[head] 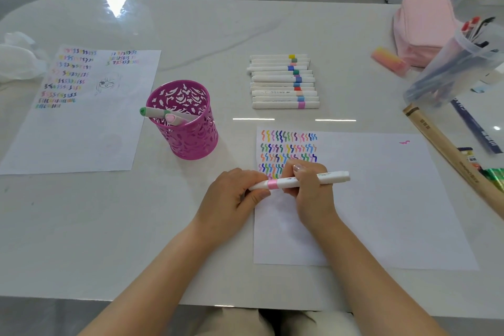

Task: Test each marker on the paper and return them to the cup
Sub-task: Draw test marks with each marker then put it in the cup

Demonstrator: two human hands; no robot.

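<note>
A white marker with a pink band (289, 182) lies level above the left edge of the test paper (381, 199). My right hand (308, 188) grips its middle. My left hand (234, 194) pinches its left end, where the cap sits. Rows of coloured squiggles fill the paper's top left corner. A magenta cut-out cup (185, 120) stands to the left with two markers in it, one green-tipped and one pink-tipped. Behind the paper a row of several white markers (283, 82) lies side by side.
A second sheet covered in squiggles (81, 106) lies at the left. A pink pouch (422, 24), a clear tub of pens (461, 63), a pink-yellow eraser (388, 60) and long packets (450, 150) crowd the right side. White crumpled plastic (16, 57) sits far left.
</note>
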